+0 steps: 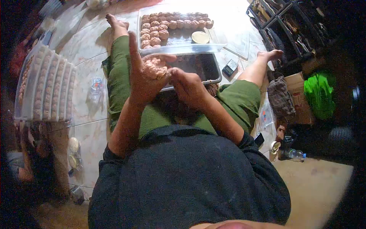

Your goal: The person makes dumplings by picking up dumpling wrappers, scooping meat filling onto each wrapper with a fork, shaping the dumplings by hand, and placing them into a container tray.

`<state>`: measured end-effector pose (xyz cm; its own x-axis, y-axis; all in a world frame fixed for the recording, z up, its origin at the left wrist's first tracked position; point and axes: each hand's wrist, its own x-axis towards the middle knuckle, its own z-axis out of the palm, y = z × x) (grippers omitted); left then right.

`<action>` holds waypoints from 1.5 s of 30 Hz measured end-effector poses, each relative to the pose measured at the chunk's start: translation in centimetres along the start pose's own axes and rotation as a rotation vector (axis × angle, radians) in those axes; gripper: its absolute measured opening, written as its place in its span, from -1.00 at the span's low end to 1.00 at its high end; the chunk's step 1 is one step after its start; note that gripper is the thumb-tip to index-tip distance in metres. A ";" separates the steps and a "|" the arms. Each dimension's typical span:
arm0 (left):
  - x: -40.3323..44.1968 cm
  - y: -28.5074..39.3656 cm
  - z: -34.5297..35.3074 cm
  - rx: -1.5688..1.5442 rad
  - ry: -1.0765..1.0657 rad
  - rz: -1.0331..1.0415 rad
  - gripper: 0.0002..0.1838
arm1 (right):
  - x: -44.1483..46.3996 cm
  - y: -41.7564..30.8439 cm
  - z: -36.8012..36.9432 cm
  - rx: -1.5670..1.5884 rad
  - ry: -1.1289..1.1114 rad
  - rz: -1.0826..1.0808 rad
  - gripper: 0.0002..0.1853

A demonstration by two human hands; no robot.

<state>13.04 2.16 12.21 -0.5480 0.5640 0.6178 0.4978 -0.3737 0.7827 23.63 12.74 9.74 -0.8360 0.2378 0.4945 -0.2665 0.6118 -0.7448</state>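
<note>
A lumpy, brownish-pink ball (155, 68) of soft-looking mixture rests in the palm of my left hand (142, 86). The left thumb or a finger points up beside it, and other fingers reach behind it. My right hand (188, 86) is curled close to the ball's right side, its fingertips at the left palm's edge; what it holds, if anything, is hidden. Below both hands is a dark rectangular tub (218, 72), partly covered by them. Beyond it, a clear plastic container (179, 49) holds rows of similar lumpy balls and a round pale lid (200, 37).
Stacked clear containers (45, 86) of balls stand at left. A small dark device (230, 68) lies right of the tub. Further right are a black rack (284, 23), a cardboard box (297, 91), a green bag (319, 93) and a plastic bottle (294, 154).
</note>
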 end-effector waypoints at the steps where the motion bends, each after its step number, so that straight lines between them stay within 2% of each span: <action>1: 0.1 0.4 -0.1 0.170 0.053 0.038 0.20 | 0.1 -0.3 0.2 -0.052 0.075 -0.072 -0.84; 2: 0.2 0.6 -0.3 0.340 0.104 0.078 0.18 | -0.3 -0.2 0.3 0.005 0.109 -0.013 -0.85; 4: -0.1 -0.3 0.2 -0.056 0.221 -0.055 0.16 | -1.1 0.0 0.6 0.117 0.178 0.103 -0.86; 5: -0.3 -0.7 0.4 -0.254 0.300 -0.103 0.16 | -1.1 -0.2 0.9 0.094 0.133 0.083 -0.86; 7: -0.8 -0.6 0.4 -0.233 0.297 -0.084 0.20 | -1.0 -0.9 2.0 0.052 0.047 0.055 -0.86; 8: -0.7 -0.4 0.4 -0.134 0.269 -0.096 0.22 | -0.8 -0.6 2.5 0.004 0.007 0.034 -0.79; 10: -0.3 0.2 0.2 0.066 0.216 -0.114 0.26 | -0.2 -0.2 2.6 -0.188 -0.139 0.099 -0.77; 12: 0.2 -1.1 -0.5 0.627 0.180 0.211 0.27 | 0.1 -0.6 2.2 -0.301 -0.231 0.086 -0.74; 14: 0.4 -1.4 -0.6 0.692 0.154 0.312 0.26 | 0.5 -0.5 1.4 -0.367 -0.240 0.161 -0.75; 15: 0.2 -1.0 -0.1 0.481 0.150 0.241 0.24 | 0.6 -0.6 0.8 -0.399 -0.245 0.202 -0.76; 16: -0.1 -0.9 0.0 0.302 0.130 0.162 0.18 | 0.9 -2.8 -0.8 -0.271 -0.137 0.026 -0.92; 18: -0.5 -1.0 -0.3 -0.024 0.102 0.004 0.02 | 0.5 -1.4 -1.6 -0.291 -0.163 0.035 -0.91; 20: -1.1 -2.2 -1.2 0.005 -0.026 0.030 -0.17 | -0.1 0.4 -1.4 -0.330 -0.179 0.028 -0.92; 21: -1.0 -3.0 -1.7 0.181 -0.128 0.142 -0.28 | -0.2 0.3 -1.3 -0.332 -0.122 -0.031 -0.91; 23: -1.3 -4.0 -1.7 0.195 -0.171 0.080 -0.45 | -0.1 0.2 -1.1 -0.338 -0.009 -0.155 -0.87; 25: -1.6 -3.5 -1.1 -0.127 -0.049 -0.274 -0.58 | 0.3 -0.3 -3.1 -0.513 -0.034 -0.093 -0.81; 26: -1.6 -3.9 -1.3 -0.249 -0.075 -0.364 -0.65 | 0.6 -0.8 -4.1 -0.597 -0.049 -0.063 -0.77; 29: -1.7 -2.4 -1.1 -0.300 -0.040 -0.492 -0.79 | 0.8 -3.3 -5.5 -0.546 0.081 0.121 -0.76; 30: -1.9 -2.1 -1.2 -0.341 -0.044 -0.527 -0.82 | 0.6 -3.4 -5.7 -0.396 0.073 0.170 -0.80; 33: -1.9 -2.4 -0.9 -0.225 -0.042 -0.453 -0.80 | -0.1 -3.6 -4.9 -0.277 -0.018 -0.015 -0.80; 34: -2.0 -2.6 -0.8 -0.208 -0.058 -0.432 -0.80 | -0.4 -3.5 -4.4 -0.347 -0.059 0.042 -0.83; 36: -2.0 -2.9 -0.7 -0.174 -0.088 -0.384 -0.82 | -0.3 -3.4 -3.8 -0.356 -0.007 0.017 -0.84; 39: -1.5 -1.5 -1.0 0.215 -0.102 -0.307 -0.84 | -0.1 -3.1 -3.5 -0.334 0.059 -0.019 -0.84; 42: -1.5 -3.0 -0.7 0.807 -0.079 0.256 -0.84 | 0.0 -2.7 -3.2 -0.340 0.084 -0.025 -0.83; 45: -1.7 -3.0 -0.2 0.739 -0.048 0.248 -0.81 | 0.3 -2.3 -2.9 -0.364 0.110 -0.026 -0.83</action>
<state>12.36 2.21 8.83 -0.3406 0.5655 0.7511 0.9300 0.0851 0.3577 25.37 13.54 12.90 -0.7693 0.2863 0.5712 -0.0829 0.8417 -0.5335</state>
